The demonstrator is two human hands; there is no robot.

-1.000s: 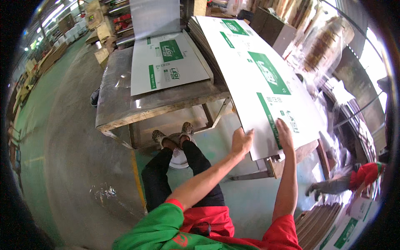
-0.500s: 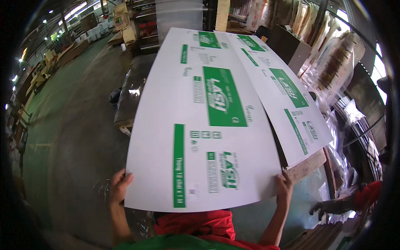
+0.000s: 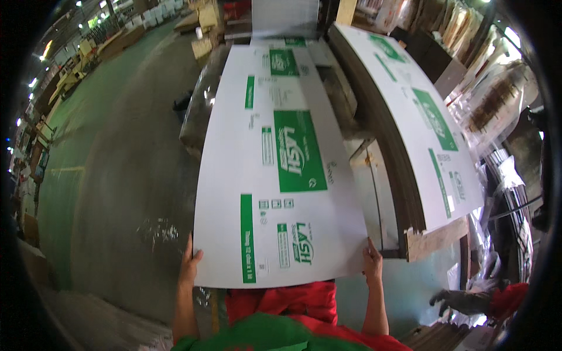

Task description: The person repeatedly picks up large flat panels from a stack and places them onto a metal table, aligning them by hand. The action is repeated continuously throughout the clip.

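from afar, i hold a green-and-white printed sheet (image 3: pixel 231 169) across the frame's centre, left hand (image 3: pixel 188 265) and right hand (image 3: pixel 373 263) gripping its edges near the lower corners, a sheet stack (image 3: pixel 404 120) at right.

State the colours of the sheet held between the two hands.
The held sheet is white with mostly green printing; the head view shows it best.

On the white sheet (image 3: pixel 228 146) I saw white lettering on 2 green panels (image 3: pixel 301 151) and 1 long green strip (image 3: pixel 248 237), a row of 3 small square icons (image 3: pixel 276 204), and a green wordmark (image 3: pixel 304 243) toward the near edge. The topmost stacked sheet (image 3: pixel 421 143), right, bore similar green print (image 3: pixel 434 120).
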